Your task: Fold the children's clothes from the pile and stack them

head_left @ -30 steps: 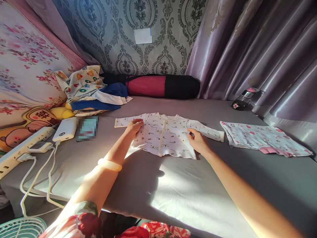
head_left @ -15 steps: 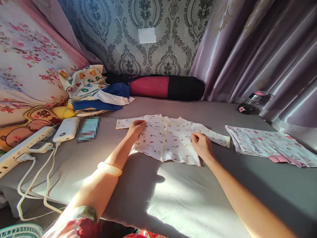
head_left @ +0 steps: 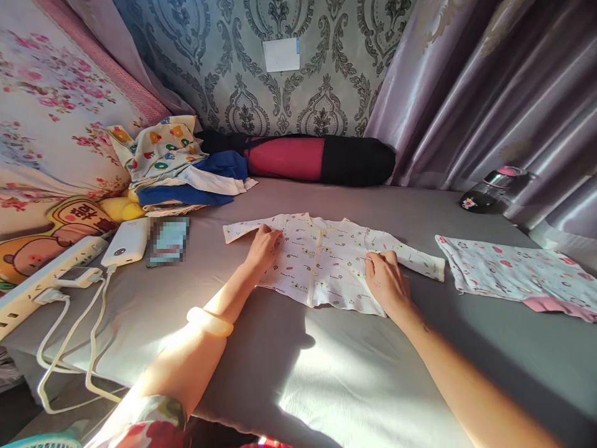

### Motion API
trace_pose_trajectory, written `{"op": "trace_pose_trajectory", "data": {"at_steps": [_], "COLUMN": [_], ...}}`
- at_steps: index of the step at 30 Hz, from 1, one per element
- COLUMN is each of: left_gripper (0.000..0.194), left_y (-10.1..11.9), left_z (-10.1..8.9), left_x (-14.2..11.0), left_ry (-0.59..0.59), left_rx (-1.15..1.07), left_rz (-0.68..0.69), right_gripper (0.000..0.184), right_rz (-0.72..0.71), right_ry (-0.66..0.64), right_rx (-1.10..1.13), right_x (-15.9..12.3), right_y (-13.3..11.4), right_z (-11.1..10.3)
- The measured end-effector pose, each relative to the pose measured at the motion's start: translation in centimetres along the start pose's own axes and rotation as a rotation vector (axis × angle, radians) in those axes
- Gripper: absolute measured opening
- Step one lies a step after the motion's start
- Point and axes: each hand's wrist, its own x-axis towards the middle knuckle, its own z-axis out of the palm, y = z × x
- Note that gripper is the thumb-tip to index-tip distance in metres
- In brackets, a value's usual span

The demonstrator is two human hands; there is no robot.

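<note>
We have button-front baby shirt [head_left: 298, 258] spread flat on grey sheet [head_left: 265, 348]; our left hand [head_left: 263, 249] and right hand [head_left: 388, 279] at opposite sides, seemingly so front lies smooth; fingers curled narrow; whether pinching shirt, we cannot tell.

L forearm [head_left: 186, 354], lower L-ctr, is sporting a smooth, rounded, cream-yellow bangle [head_left: 209, 322]. Sleeve [head_left: 148, 428], btm L, is showing red print w/ dk green + pale patches. R forearm [head_left: 459, 367], lower R, is going bare, w/ a sm. dk mark nr wrist.
</note>
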Motion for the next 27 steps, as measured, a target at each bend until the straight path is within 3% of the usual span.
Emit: {"op": "trace_pose_trajectory", "data": {"at_steps": [6,11,14,18,21,27], "left_gripper": [0.034,0.034,0.035,0.045,0.056,0.078], "left_y": [0.9,4.1,7.0,9.8,10.1,9.2], "left_z": [-0.9,-1.6,-1.3,-0.2,0.5,0.6], "left_x": [-1.0,-2.1,-3.1,-4.7,-5.4,-5.0], "left_ry": [0.007,0.061,-0.070,-0.301,-0.390,-0.628], "left_rx": [0.205,0.201,0.095,-0.036,-0.035,-0.007], "left_rz": [0.036,0.155,0.323,0.552,0.519,0.412], "right_gripper": [0.038,0.041,0.043,0.045,0.049,0.058], "right_rz": [-0.003,-0.051,-0.191,-0.457,-0.554,-0.530], "right_ry": [-0.055,0.033,0.106,0.047,-0.030,-0.198], "right_rx": [-0.006,0.061,0.073,0.170,0.170,0.079], "right_x": [-0.2,-0.9,-1.8,-3.4,-4.4,-4.9], "right_y": [0.0,0.3,-0.3,-1.8,-2.5,-2.3], "right_z": [-0.3,-0.8,-1.5,-1.6,-1.1,-0.7]}}
